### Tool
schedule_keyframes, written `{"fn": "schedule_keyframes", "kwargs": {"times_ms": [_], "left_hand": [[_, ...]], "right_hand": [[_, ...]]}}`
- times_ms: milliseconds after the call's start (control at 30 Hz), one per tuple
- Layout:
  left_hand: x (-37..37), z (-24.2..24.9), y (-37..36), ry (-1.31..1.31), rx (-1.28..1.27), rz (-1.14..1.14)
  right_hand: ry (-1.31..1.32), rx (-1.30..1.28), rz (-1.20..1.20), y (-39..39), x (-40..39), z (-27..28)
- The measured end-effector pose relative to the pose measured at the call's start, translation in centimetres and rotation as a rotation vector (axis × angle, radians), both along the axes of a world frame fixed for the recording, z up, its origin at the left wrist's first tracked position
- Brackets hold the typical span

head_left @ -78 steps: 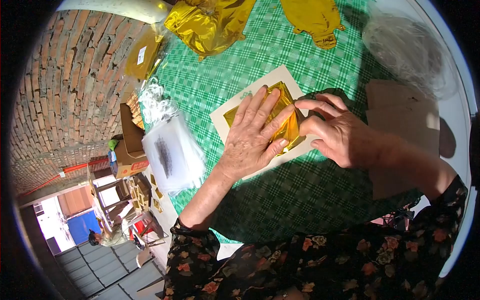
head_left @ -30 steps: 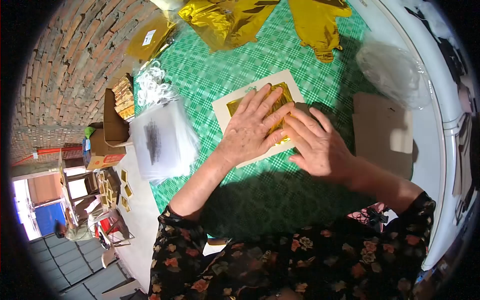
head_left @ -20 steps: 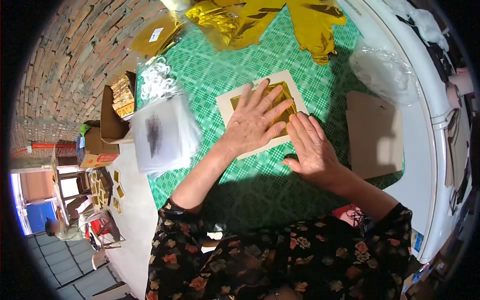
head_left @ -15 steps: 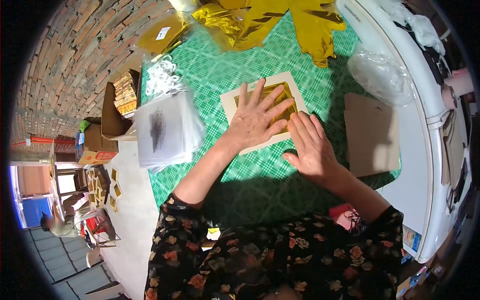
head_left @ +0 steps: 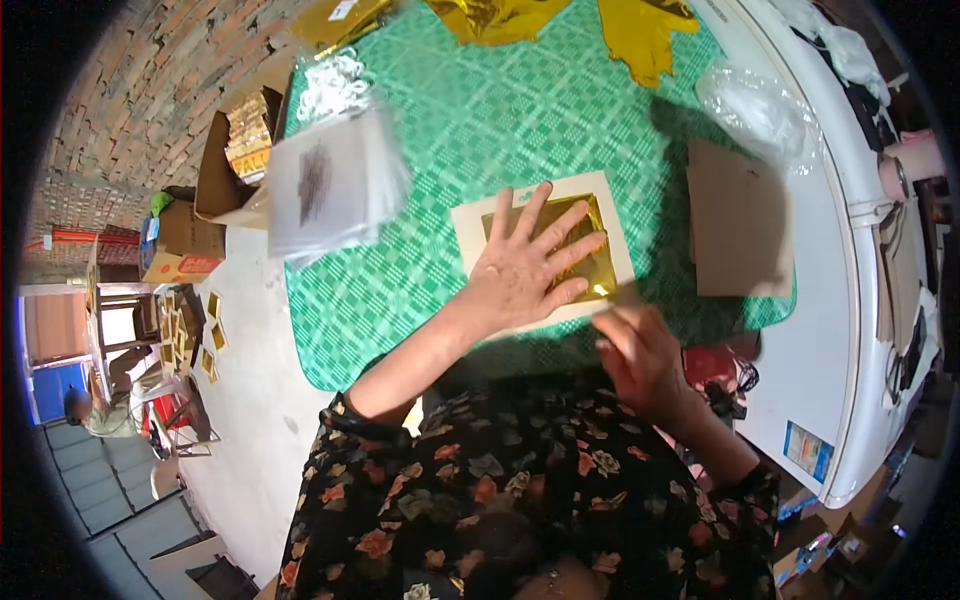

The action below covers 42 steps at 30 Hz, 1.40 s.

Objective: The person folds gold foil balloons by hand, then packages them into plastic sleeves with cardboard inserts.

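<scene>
A cream card (head_left: 470, 240) lies on the green checked tablecloth, a shiny gold foil panel (head_left: 600, 270) in its middle. My left hand (head_left: 525, 265) presses flat over the foil with its fingers spread. By the card's lower right corner is my right hand (head_left: 640, 355), its fingers curled inward and smeared by motion; I cannot tell whether they hold anything. To the left, a stack of clear plastic sleeves (head_left: 345, 190) rests near the table edge. Brown cardboard sheets (head_left: 740, 225) lie to the right.
Gold foil sheets (head_left: 650, 40) and a pile of white loops (head_left: 335, 85) lie toward the far side. A clear plastic bag (head_left: 760, 120) sits at the right, beside a white appliance (head_left: 830, 400). Cardboard boxes (head_left: 185, 240) stand left; a person (head_left: 110, 415) sits farther off.
My right hand has drawn back from the card toward my body, its fingers curling. My left hand stays spread on the foil. The view has shifted, so the far foil sits higher.
</scene>
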State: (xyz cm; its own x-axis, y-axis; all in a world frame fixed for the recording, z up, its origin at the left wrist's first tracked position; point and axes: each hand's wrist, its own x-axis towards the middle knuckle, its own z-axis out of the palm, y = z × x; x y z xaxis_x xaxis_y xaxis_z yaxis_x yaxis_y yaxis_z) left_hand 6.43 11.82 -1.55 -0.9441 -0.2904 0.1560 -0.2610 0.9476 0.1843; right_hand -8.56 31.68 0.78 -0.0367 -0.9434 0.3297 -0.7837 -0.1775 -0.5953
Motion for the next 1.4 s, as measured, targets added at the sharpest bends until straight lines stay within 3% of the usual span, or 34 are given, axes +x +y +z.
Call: {"fn": "schedule_keyframes", "kwargs": {"times_ms": [200,367,433,533,633,733,800,900,933,1033,1067,1167,1233,1300,1400], "left_hand": [[2.5,0.1,5.7,-0.020,0.083,0.009],[3.4,0.3,8.1,-0.035,0.096,0.012],[3.7,0.4,8.9,-0.045,0.104,0.026],[3.8,-0.2,9.6,-0.051,0.086,0.046],[4.1,0.1,9.4,-0.014,0.163,0.045],[4.3,0.1,9.5,0.015,0.283,0.049],[4.4,0.2,9.4,0.026,0.345,0.049],[4.4,0.7,9.2,-0.012,0.378,0.046],[4.4,0.9,9.1,-0.013,0.395,0.040],[4.5,0.6,9.2,0.033,0.431,0.019],[4.6,0.4,9.0,0.056,0.439,0.012],[4.6,0.8,7.8,0.199,0.628,0.025],[4.9,1.7,4.9,0.427,0.472,0.134],[6.9,3.6,0.1,0.608,0.366,0.216],[9.3,2.9,-6.9,0.686,0.080,0.597]], "right_hand": [[-0.548,0.557,-0.184,7.3,4.2,-2.6],[-0.937,0.683,-0.152,6.7,5.5,-6.3],[-1.093,0.623,-0.159,5.9,6.7,-6.3],[-1.277,0.328,-0.219,4.9,9.0,-6.4],[-1.260,0.255,-0.273,6.0,9.0,-11.8],[-0.785,0.488,-0.201,7.1,9.2,-11.0],[-1.434,0.528,-0.392,5.6,9.6,-11.0],[-0.880,0.575,-0.298,5.8,8.1,-11.5],[-0.433,0.511,-0.166,6.8,7.6,-12.0],[-1.153,0.289,-0.250,3.8,9.9,-5.6],[-1.074,0.259,-0.229,4.8,9.2,-8.4],[-1.101,0.299,-0.280,3.6,9.4,-5.5],[-1.112,0.314,-0.323,3.4,9.4,-5.2],[-1.100,0.334,-0.307,5.0,7.8,-9.6],[-1.060,0.342,-0.287,4.7,7.2,-10.0]]}}
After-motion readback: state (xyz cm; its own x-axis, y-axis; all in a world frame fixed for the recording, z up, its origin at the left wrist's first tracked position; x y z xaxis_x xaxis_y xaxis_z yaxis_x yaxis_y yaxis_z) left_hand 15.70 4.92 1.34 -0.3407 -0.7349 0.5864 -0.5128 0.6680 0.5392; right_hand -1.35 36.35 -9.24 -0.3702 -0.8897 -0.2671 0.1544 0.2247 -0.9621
